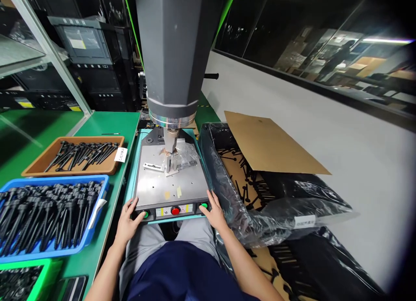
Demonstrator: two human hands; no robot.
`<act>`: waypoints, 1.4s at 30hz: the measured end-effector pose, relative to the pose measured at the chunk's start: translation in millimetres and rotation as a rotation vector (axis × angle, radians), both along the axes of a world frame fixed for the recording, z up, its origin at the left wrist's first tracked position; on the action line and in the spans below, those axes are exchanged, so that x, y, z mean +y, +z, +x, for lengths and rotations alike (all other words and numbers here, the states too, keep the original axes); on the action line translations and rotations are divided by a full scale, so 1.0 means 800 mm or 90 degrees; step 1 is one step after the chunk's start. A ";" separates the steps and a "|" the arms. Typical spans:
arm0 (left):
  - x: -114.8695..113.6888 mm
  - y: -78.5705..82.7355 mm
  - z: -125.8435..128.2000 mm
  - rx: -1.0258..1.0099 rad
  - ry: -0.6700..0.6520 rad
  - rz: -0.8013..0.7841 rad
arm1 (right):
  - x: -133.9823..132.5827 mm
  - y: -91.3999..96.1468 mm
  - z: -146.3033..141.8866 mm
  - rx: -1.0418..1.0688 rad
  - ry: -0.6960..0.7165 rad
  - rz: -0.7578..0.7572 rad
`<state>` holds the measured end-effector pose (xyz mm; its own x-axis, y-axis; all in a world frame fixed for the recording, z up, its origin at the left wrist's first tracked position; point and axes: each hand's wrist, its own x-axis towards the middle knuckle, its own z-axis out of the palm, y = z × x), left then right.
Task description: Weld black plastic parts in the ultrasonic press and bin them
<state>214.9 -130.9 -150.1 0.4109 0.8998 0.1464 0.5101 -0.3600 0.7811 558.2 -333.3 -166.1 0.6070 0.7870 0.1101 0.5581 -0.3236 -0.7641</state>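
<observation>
My left hand [129, 220] rests on the left front corner of a machine's base, fingers spread and thumb at a green button [146, 214]. On the right front corner lies my right hand [213, 211], also open, its thumb touching another green button [204, 205]. A red button [175, 211] sits between them on the front panel. Above the metal plate [178, 186], the machine's grey head [173, 53] carries a tapered metal tool [170, 139]. Its tip meets a small fixture [169, 163] wrapped partly in clear plastic. Whether a part sits under the tip, I cannot tell.
To the left, a brown tray [29, 168] and a blue tray [105, 190] hold black screw-like parts. A green bin [48, 275] stands nearer. On the right, a plastic-lined box [214, 162] holds similar parts under a cardboard sheet [276, 147]. Crates [84, 43] are stacked behind.
</observation>
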 end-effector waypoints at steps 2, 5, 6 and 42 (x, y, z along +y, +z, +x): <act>-0.002 0.010 0.006 0.001 0.023 0.021 | 0.001 -0.001 -0.001 0.003 -0.004 0.002; -0.005 0.034 0.022 -0.014 0.067 0.092 | 0.001 -0.001 -0.001 0.007 -0.001 0.001; -0.005 0.044 0.031 -0.037 0.067 0.103 | 0.001 -0.001 -0.001 0.007 -0.001 0.001; 0.024 0.188 0.236 -0.598 -0.055 -0.461 | 0.256 0.157 -0.047 0.093 -0.019 0.309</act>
<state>403.5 -112.1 0.0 0.4779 0.8717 -0.1082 -0.3749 0.3138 0.8723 520.5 -128.2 -40.1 0.6644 0.6488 0.3709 0.4297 0.0743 -0.8999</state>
